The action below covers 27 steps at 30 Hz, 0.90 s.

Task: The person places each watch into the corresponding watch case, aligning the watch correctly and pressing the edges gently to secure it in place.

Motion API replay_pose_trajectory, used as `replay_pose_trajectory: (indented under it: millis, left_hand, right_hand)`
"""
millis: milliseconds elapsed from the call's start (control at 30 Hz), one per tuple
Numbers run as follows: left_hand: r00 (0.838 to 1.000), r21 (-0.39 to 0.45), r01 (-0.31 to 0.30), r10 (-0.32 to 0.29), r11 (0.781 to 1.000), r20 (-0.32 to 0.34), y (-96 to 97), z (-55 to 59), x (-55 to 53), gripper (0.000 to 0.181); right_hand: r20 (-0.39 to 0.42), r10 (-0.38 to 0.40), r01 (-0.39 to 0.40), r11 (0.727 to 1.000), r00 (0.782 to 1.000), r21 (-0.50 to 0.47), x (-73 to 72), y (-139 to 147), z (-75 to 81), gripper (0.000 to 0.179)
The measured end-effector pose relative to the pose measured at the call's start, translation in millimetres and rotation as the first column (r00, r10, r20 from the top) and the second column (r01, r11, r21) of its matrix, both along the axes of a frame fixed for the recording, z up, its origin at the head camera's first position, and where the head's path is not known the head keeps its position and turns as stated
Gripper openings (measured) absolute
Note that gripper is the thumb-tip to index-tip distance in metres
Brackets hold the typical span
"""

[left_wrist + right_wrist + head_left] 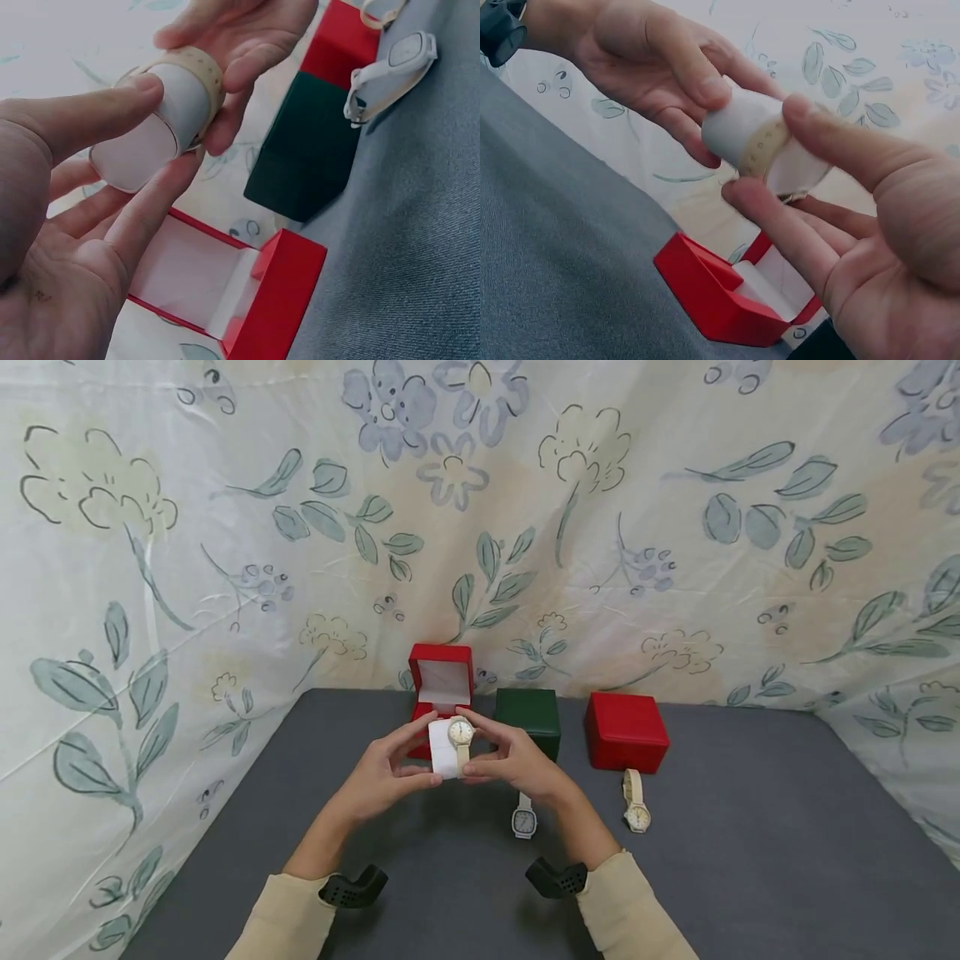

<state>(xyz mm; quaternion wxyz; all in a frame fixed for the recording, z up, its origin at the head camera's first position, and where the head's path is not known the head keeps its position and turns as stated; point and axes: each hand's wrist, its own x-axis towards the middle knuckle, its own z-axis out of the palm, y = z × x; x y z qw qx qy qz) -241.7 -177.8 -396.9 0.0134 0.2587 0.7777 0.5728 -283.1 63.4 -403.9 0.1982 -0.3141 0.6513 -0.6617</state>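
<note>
So — left grip (381, 779) and right grip (519, 762) pinch a white cushion (441, 753) ringed by a watch (461, 732) — behind, a white-lined red box (441, 653) gapes.

Makeshift recording station, room type not determinable, grey fabric-topped table (750, 860) as work surface, floral cloth (450, 560) hung behind the table and along both its sides, creases visible in the cloth, black wrist-mounted cameras (352, 889) above the table's near part
</note>
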Motion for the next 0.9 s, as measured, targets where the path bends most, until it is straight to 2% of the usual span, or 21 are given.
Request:
replay_pose_trajectory:
  millis: [300,433,533,600,700,800,900]
  left_hand:
    - [0.998,0.006,0.058,-0.058,0.998,-0.015,1.0,-0.5,0.8,0.083]
    - [0.998,-0.016,0.067,-0.067,0.998,-0.015,1.1,-2.0,0.1,0.083]
    - [0.997,-0.040,0.067,-0.068,0.997,-0.032,1.3,-2.7,-0.1,0.083]
    - [0.997,-0.057,0.060,-0.063,0.997,-0.049,2.2,-3.0,-0.3,0.084]
    - [0.994,-0.092,0.038,-0.047,0.995,-0.097,4.2,-3.8,-0.6,0.083]
    - [0.988,-0.143,-0.003,-0.019,0.990,-0.154,6.5,-4.7,-0.4,0.082]
    - [0.981,-0.185,-0.046,0.009,0.982,-0.194,7.8,-4.2,1.0,0.082]
  right_hand:
    - [0.001,-0.035,0.035,0.999,0.999,0.025,5.0,-9.6,-1.4,0.074]
    - [-0.026,-0.046,0.046,0.999,0.999,0.028,5.8,-13.5,-4.6,0.075]
    - [-0.015,-0.053,0.053,0.998,0.998,0.025,6.3,-15.9,-5.4,0.067]
    - [0.022,-0.065,0.065,0.998,0.998,0.016,7.0,-17.5,-4.7,0.056]
    - [0.129,-0.106,0.106,0.994,0.986,0.010,9.3,-21.2,-3.5,0.047]
    - [0.233,-0.162,0.164,0.986,0.959,0.009,12.4,-24.7,-1.6,0.049]
    - [0.294,-0.202,0.208,0.978,0.934,0.011,14.8,-27.2,0.2,0.047]
